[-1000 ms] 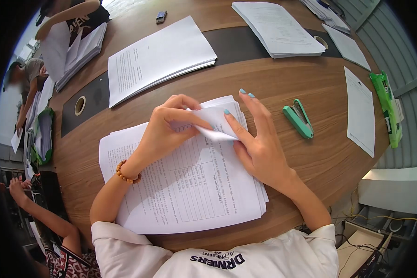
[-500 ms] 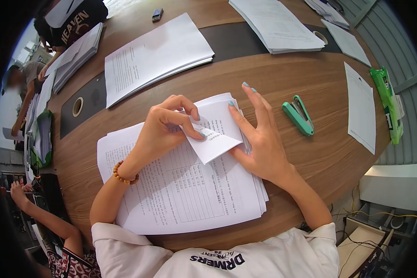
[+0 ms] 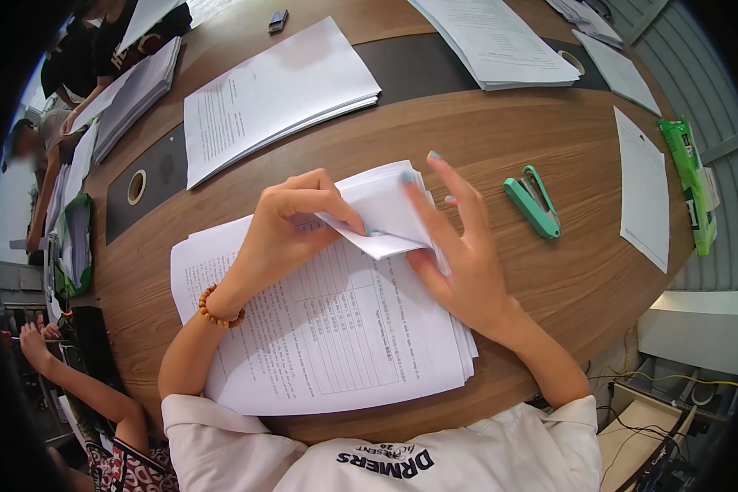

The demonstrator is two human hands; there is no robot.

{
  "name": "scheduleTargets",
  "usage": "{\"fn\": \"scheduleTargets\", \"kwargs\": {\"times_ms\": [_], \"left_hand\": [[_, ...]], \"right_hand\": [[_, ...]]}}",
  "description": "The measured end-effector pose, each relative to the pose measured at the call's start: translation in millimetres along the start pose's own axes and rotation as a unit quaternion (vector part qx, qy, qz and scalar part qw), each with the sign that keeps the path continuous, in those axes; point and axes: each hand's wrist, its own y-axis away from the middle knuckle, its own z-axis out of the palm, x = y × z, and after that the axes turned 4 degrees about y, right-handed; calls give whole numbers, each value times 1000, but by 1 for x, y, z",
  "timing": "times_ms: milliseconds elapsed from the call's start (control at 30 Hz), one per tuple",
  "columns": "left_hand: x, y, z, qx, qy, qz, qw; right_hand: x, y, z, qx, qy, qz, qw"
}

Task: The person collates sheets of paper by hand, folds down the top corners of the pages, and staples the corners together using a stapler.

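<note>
A thick stack of printed sheets [image 3: 336,344] lies on the wooden table before me. My left hand [image 3: 303,213], with a beaded bracelet at the wrist, pinches the lifted, folded-over corner of the top sheets [image 3: 379,244]. Beside that corner, my right hand [image 3: 459,246] rests its thumb at the stack's edge with the fingers spread; its index fingertip is blurred. A green stapler [image 3: 533,203] lies on the table to the right of my right hand.
Paper stacks lie at the back left [image 3: 279,90] and back right [image 3: 496,41]. A single sheet [image 3: 641,189] and a green packet [image 3: 689,184] are at the right. A tape roll [image 3: 137,187] sits at the left. Other people's arms [image 3: 98,394] show at the left.
The lifted corner has folded back from its downward-hanging position. My right index finger has moved slightly, and the people at the upper left have shifted, one with a sheet raised.
</note>
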Motion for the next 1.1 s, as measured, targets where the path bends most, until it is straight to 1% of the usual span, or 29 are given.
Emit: {"fn": "scheduleTargets", "kwargs": {"times_ms": [33, 67, 100, 133, 167, 200, 267, 300, 367, 433, 500, 533, 567, 600, 667, 733, 833, 900, 967, 1067, 1100], "left_hand": [[1, 0, 1, 9, -34, 55, 998], [3, 0, 2, 18, -67, 110, 992], [5, 1, 4, 17, -69, 110, 991], [9, 1, 7, 47, 18, 56, 997], [11, 1, 9, 77, 106, 1, 991], [9, 0, 7, 77, 105, 0, 991], [1, 0, 0, 4, -55, 86, 995], [-2, 0, -2, 3, -55, 86, 995], [-5, -1, -4, -26, -85, 132, 987], [-2, -2, -4, -25, -64, 115, 991], [3, -4, 2, -23, -45, 96, 994], [4, -6, 9, 37, -22, 94, 995], [5, -7, 13, 97, 1, 91, 991], [3, -7, 12, 98, 2, 89, 991], [-2, -11, 6, 49, -73, 84, 993], [-3, -13, 8, 50, -84, 86, 992], [-4, -14, 9, 48, -103, 91, 989], [-5, -14, 11, 44, -110, 93, 989], [-5, -15, 12, 51, -141, 116, 982], [-2, -16, 13, 42, -164, 111, 979], [-1, -16, 13, 42, -164, 111, 979]], "right_hand": [[0, 2, 1, 2, -1, -1, 1000], [1, 7, 2, 14, -36, 5, 999], [2, 9, 3, 26, -70, 11, 997], [4, 8, 2, 28, -71, 11, 997], [6, 9, 1, 45, -28, -68, 996], [7, 9, 1, 62, 16, -146, 987], [6, 9, 2, 66, 15, -151, 986], [5, 9, 1, 70, 16, -156, 985], [5, 7, 0, 68, 19, -158, 985], [7, 7, 2, 64, 22, -161, 985], [8, 9, 10, 82, -70, -55, 993], [6, 7, 10, 82, -71, -56, 993], [2, 4, 9, 80, -110, 6, 991], [0, 3, 9, 77, -148, 70, 984], [2, 4, 10, 57, -143, 68, 986], [-2, 2, 11, 72, -151, 100, 981], [-1, -1, 8, 53, -121, 102, 986], [-2, -1, 9, 58, -124, 99, 986], [-1, -2, 10, 63, -128, 94, 985], [-2, -3, 11, 69, -124, 100, 985], [-2, -3, 11, 56, -135, 123, 982]]}}
